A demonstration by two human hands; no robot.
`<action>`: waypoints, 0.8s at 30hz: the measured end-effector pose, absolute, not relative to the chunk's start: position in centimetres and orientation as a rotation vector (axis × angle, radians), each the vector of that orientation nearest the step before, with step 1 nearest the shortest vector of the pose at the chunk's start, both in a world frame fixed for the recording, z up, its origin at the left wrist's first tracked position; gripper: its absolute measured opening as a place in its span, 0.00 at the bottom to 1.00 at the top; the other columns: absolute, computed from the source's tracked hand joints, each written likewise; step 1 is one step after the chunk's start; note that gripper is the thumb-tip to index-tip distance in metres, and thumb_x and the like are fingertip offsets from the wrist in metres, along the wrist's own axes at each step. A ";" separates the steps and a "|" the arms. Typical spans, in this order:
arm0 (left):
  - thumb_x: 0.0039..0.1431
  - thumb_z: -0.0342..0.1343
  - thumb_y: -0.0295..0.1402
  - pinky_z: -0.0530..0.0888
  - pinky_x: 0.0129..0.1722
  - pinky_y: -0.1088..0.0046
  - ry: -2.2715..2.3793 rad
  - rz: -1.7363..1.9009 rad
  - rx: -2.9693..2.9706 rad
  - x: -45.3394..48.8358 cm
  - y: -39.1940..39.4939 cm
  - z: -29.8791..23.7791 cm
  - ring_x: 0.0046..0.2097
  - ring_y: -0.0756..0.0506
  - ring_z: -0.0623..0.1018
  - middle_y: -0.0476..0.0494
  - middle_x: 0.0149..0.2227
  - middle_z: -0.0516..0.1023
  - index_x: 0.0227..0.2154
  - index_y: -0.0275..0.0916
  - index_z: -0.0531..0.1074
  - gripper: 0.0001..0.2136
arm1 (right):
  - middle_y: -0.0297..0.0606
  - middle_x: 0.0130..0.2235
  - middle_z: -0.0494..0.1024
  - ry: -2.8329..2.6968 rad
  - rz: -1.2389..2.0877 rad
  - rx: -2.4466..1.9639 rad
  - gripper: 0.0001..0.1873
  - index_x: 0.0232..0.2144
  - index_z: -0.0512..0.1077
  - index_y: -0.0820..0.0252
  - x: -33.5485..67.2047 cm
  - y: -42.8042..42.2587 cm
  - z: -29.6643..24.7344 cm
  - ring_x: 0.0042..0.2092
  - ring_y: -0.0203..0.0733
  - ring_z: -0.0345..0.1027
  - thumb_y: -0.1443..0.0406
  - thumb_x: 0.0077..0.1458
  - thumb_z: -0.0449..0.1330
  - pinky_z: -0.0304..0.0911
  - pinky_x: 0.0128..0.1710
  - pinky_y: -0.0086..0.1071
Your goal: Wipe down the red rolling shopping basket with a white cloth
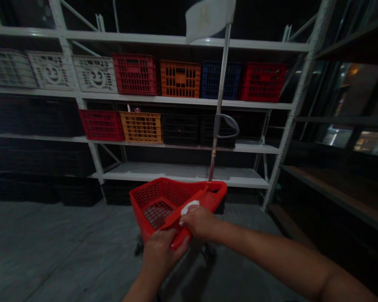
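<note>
Through the head camera I see my left hand (161,250) grasping the near end of the red handle (178,240) of the shopping cart, with the thumb on one side and the fingers over the other. My right hand (199,221) holds a white cloth (190,206), which is bunched under its fingers and lies against the handle part. The red plastic basket (140,218) of the cart opens just beyond my hands; its rim runs forward and to the left, and through its latticed bottom the dark floor shows. From the far right corner of the cart a metal pole (221,90) rises, slightly leaning, with a grey loop grip (217,126) at its middle and a white flag (208,20) on top. Pole and flag cross the front edges of the white rack (173,100) in my view; I cannot tell how much gap remains there. On the rack stand red, orange, blue and black crates (180,90). To the left of the cart the concrete floor (50,251) extends widely toward me, while on the right the dark shelves (343,197) with brownish edges limit the room for moving.
</note>
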State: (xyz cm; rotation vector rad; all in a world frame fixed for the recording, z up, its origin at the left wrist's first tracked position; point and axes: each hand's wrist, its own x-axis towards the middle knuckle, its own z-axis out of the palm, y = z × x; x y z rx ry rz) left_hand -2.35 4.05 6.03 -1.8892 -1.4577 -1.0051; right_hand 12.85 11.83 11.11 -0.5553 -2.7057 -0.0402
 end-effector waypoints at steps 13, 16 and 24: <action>0.51 0.52 0.44 0.70 0.27 0.74 -1.334 -1.035 -1.882 -1.5 5.1 5.9 0.25 0.48 0.75 0.47 0.21 0.77 0.24 0.38 0.73 0.14 | 0.40 0.57 0.63 -1.580 0.131 -0.929 0.25 0.56 0.59 0.59 19.9 18.6 3.1 0.60 0.38 0.50 0.70 0.57 0.39 0.47 0.59 0.43; 0.50 0.52 0.44 0.70 0.28 0.73 -1.375 -1.015 -1.828 -0.7 5.6 5.7 0.24 0.47 0.75 0.46 0.21 0.77 0.24 0.38 0.74 0.14 | 0.43 0.59 0.59 -1.326 0.340 -0.988 0.24 0.57 0.56 0.63 17.6 17.6 2.7 0.61 0.40 0.46 0.66 0.59 0.38 0.45 0.60 0.45; 0.54 0.49 0.43 0.70 0.29 0.73 -1.439 -0.994 -1.933 -0.5 6.0 5.7 0.26 0.47 0.76 0.46 0.23 0.77 0.26 0.39 0.74 0.14 | 0.38 0.60 0.56 -1.604 0.232 -0.735 0.26 0.60 0.50 0.55 11.4 7.4 -0.9 0.63 0.44 0.40 0.68 0.59 0.37 0.45 0.59 0.50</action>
